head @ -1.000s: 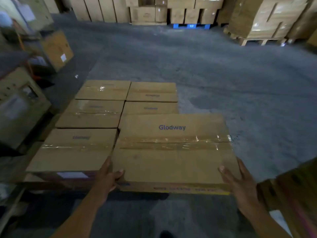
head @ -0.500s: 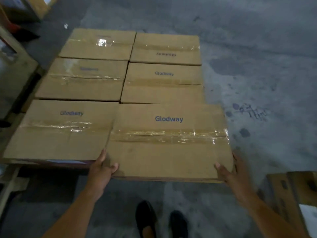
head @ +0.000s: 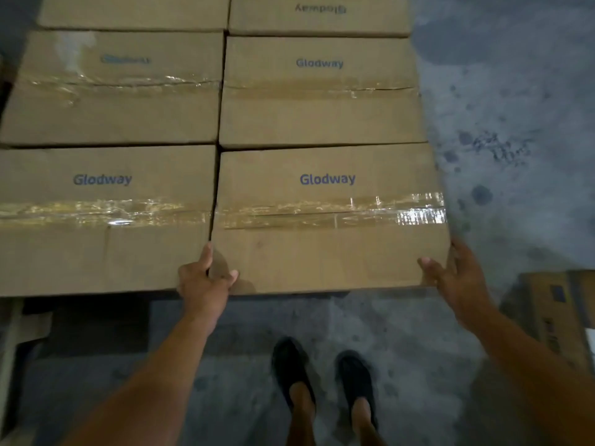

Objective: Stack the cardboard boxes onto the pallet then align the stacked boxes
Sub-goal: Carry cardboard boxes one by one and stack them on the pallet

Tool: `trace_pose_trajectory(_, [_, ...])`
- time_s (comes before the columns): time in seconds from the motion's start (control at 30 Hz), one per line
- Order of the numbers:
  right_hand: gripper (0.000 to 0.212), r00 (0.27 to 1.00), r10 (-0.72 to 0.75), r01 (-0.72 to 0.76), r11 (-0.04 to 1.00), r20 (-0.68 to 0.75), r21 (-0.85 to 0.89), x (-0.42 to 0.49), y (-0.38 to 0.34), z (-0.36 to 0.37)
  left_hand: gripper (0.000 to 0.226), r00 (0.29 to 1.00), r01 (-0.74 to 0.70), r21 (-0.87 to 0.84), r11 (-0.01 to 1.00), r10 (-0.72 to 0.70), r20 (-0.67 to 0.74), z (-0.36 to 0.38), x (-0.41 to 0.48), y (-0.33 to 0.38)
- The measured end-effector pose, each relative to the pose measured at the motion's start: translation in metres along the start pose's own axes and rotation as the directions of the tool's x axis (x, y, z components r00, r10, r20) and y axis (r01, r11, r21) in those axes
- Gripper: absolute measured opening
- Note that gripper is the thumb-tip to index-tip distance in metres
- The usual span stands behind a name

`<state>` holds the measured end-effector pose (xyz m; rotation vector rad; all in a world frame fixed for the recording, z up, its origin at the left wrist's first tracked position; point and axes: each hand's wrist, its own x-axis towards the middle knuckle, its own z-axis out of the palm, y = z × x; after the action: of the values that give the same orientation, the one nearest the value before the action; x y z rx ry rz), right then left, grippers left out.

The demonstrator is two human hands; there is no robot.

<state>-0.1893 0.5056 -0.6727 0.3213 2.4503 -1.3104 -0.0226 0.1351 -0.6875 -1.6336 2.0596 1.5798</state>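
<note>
Gripping right box, now level beside neighbour

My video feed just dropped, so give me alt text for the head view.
Two bare hands grip the near corners of a taped cardboard box marked Glodway, left hand at left, right hand at right. Matching boxes lie beside and beyond it; dark shoes stand on the concrete floor.

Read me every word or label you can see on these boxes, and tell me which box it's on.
"Glodway": near right box, top.
"Glodway": near left box, top.
"Glodway": middle right box.
Blurred blue word, unreadable: middle left box.
"Glodway", upside down: far right box.
Dark print, too blurred: floor box at right.
</note>
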Motion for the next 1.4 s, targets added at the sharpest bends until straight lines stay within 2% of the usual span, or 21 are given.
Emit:
trace_pose_trajectory(0.13, [0.057, 0.999, 0.038, -0.037, 0.998, 0.003, -0.055, 0.011, 0.003, 0.009, 0.079, 0.988, -0.008, 0.115, 0.993, 0.025, -0.151, 0.015, 0.001, -0.002])
trace_pose_trajectory(0.23, [0.064, 0.996, 0.092, -0.091, 0.992, 0.005, -0.082, 0.013, 0.005, 0.014, 0.078, 0.98, -0.046, 0.261, 0.964, 0.095, -0.178, 0.024, -0.002, -0.003])
trace_pose_trajectory(0.33, [0.075, 0.992, 0.123, -0.123, 0.986, -0.012, -0.115, 0.018, 0.009, 0.014, 0.074, 0.975, -0.023, 0.327, 0.945, 0.094, -0.202, 0.027, -0.005, -0.001])
trace_pose_trajectory(0.47, [0.069, 0.985, 0.17, -0.167, 0.975, 0.007, -0.147, 0.021, 0.011, 0.012, 0.071, 0.973, 0.011, 0.388, 0.921, 0.079, -0.217, 0.029, -0.008, 0.003])
trace_pose_trajectory(0.67, [0.068, 0.986, 0.15, -0.127, 0.956, 0.068, -0.264, 0.02, 0.008, 0.002, 0.067, 0.953, 0.029, 0.508, 0.861, 0.13, -0.275, 0.033, -0.023, 0.014])
trace_pose_trajectory(0.8, [0.083, 0.99, 0.121, -0.09, 0.937, 0.072, -0.339, 0.013, -0.004, -0.01, 0.065, 0.928, -0.099, 0.55, 0.829, 0.276, -0.249, 0.035, -0.052, 0.029])
trace_pose_trajectory(0.97, [0.074, 0.998, 0.009, 0.013, 0.936, 0.06, -0.352, -0.019, -0.039, -0.058, 0.057, 0.895, -0.308, 0.505, 0.806, 0.426, -0.134, 0.037, -0.114, 0.074])
trace_pose_trajectory(1.03, [0.067, 0.999, -0.039, 0.036, 0.95, -0.003, -0.31, -0.036, -0.058, -0.089, 0.054, 0.854, -0.417, 0.493, 0.764, 0.514, -0.074, 0.038, -0.141, 0.103])
trace_pose_trajectory(1.17, [0.059, 0.965, -0.149, 0.113, 0.979, -0.217, -0.171, -0.082, -0.104, -0.165, 0.05, 0.725, -0.626, 0.45, 0.637, 0.687, 0.036, 0.038, -0.199, 0.171])
trace_pose_trajectory(1.4, [0.056, 0.789, -0.22, 0.156, 0.975, -0.573, -0.159, -0.191, -0.151, -0.299, 0.046, 0.453, -0.86, 0.349, 0.373, 0.873, 0.182, 0.041, -0.323, 0.282])
